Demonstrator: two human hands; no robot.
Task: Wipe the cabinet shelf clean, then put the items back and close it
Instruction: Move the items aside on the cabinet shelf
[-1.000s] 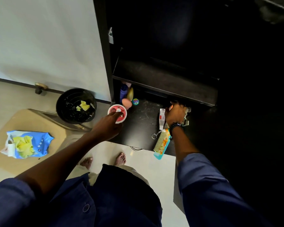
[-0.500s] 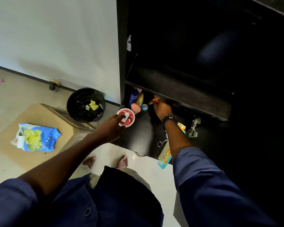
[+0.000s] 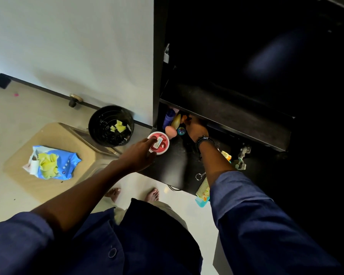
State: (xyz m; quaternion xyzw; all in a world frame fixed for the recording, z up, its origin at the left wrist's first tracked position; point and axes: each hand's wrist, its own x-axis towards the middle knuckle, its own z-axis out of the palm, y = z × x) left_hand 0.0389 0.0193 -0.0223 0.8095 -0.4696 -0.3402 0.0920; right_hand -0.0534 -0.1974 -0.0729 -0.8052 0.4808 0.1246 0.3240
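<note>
Fingers of the left hand clamp the round red tin at the front left corner of the lower shelf. The bottle row stands just up-frame of it. The right hand, a second ago over by the comb, now reaches in beside a small orange item. Shadow hides its grip, so I cannot tell.

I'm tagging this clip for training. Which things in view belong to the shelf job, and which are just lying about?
Job: left hand holding red tub; right hand among purple bottle, yellow bottle, pink sponge; comb; key ring; cabinet shelf; wipes packet; bin with yellow scraps.
Lying about: wooden board; doorstop.
</note>
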